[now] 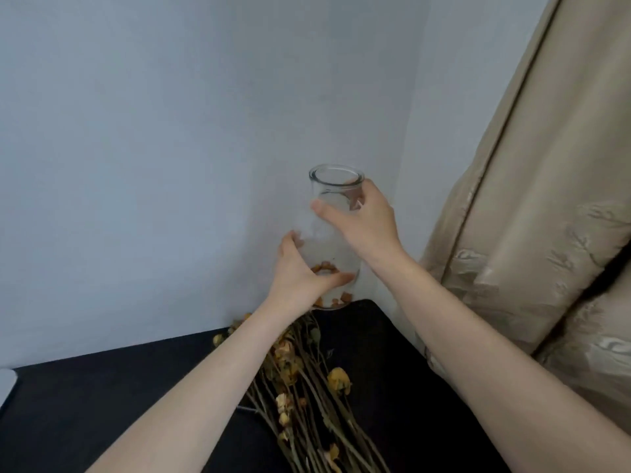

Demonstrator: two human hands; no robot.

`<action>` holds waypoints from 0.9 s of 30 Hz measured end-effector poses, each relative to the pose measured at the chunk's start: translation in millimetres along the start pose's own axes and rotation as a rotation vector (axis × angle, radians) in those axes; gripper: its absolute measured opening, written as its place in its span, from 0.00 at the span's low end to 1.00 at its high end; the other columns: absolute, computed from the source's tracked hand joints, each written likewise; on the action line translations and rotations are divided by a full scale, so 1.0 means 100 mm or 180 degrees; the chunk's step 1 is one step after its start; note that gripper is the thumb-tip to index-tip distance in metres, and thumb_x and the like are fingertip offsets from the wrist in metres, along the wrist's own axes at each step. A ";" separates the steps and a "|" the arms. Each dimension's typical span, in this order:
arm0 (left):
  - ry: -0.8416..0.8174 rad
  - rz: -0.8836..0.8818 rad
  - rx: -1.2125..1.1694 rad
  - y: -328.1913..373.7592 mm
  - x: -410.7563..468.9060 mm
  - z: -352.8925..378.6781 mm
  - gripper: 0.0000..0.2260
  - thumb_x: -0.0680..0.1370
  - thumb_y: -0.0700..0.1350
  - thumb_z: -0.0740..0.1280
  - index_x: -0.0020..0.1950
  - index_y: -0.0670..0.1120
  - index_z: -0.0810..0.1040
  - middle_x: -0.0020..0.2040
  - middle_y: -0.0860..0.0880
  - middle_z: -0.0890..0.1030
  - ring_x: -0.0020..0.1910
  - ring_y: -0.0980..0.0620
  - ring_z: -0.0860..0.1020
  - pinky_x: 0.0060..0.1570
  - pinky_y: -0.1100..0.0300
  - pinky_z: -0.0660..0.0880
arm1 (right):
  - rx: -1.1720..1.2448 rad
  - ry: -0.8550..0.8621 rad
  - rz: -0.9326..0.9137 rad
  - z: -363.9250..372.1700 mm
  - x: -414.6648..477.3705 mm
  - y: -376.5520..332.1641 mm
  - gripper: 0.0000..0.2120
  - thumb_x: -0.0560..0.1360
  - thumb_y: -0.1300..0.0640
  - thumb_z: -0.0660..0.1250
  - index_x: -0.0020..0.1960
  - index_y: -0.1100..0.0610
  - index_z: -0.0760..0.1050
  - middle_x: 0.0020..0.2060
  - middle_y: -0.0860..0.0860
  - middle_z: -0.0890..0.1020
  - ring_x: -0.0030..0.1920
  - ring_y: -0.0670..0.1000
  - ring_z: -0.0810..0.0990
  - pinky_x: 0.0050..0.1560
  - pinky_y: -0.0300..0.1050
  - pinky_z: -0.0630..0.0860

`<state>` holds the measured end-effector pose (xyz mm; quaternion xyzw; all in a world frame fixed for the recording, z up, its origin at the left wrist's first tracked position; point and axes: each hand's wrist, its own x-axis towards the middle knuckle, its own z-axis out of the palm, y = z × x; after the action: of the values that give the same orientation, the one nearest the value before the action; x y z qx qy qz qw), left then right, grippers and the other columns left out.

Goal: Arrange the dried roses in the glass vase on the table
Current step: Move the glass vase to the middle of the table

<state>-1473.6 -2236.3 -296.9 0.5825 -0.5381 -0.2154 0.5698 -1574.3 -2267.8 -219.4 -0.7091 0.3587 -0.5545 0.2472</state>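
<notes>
A clear glass vase [333, 233] with a narrow neck and wide belly stands upright at the back corner of the black table [102, 404]. Some orange dried petals lie in its bottom. My right hand [358, 216] grips the neck just under the rim. My left hand [300, 271] holds the lower belly from the left. A bundle of dried roses [307, 387] with long brown stems and yellowed heads lies flat on the table in front of the vase, partly under my left forearm.
A pale wall runs behind the table and meets a second wall at the corner by the vase. A beige patterned curtain [529, 216] hangs close on the right. A white object [5, 384] shows at the left edge.
</notes>
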 end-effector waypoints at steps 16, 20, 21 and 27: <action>0.0853 -0.0521 0.0570 -0.03 -2.43 -1.79 0.44 0.52 0.64 0.75 0.64 0.61 0.59 0.57 0.61 0.65 0.64 0.57 0.65 0.61 0.55 0.70 | 0.0721 -0.1182 0.0094 0.84 -1.94 -1.33 0.23 0.63 0.42 0.75 0.52 0.51 0.74 0.47 0.45 0.81 0.49 0.47 0.79 0.52 0.47 0.78; 0.0897 -0.0628 0.0429 -0.09 -2.78 -1.84 0.44 0.52 0.63 0.76 0.64 0.58 0.61 0.59 0.58 0.67 0.64 0.57 0.67 0.61 0.53 0.72 | 0.0582 -0.1286 0.0003 0.88 -2.25 -1.38 0.25 0.62 0.40 0.73 0.53 0.51 0.74 0.45 0.43 0.81 0.47 0.42 0.79 0.48 0.40 0.77; 0.0885 -0.0635 0.0381 -0.10 -2.84 -1.83 0.44 0.52 0.62 0.76 0.64 0.59 0.61 0.60 0.57 0.68 0.64 0.57 0.67 0.61 0.53 0.73 | 0.0549 -0.1300 -0.0037 0.87 -2.30 -1.38 0.25 0.62 0.40 0.73 0.53 0.51 0.74 0.45 0.43 0.81 0.47 0.41 0.79 0.47 0.37 0.77; 0.0787 -0.0675 0.0267 -0.12 -3.03 -1.68 0.44 0.52 0.63 0.76 0.64 0.62 0.60 0.60 0.60 0.66 0.64 0.58 0.66 0.60 0.56 0.73 | 0.0517 -0.1295 -0.0095 0.72 -2.48 -1.32 0.23 0.61 0.42 0.73 0.50 0.53 0.74 0.40 0.42 0.80 0.42 0.36 0.78 0.41 0.28 0.74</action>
<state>-1423.1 -1902.0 -374.5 0.6813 -0.4080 -0.1784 0.5810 -1505.2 -1995.5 -290.6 -0.7893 0.2451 -0.4306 0.3626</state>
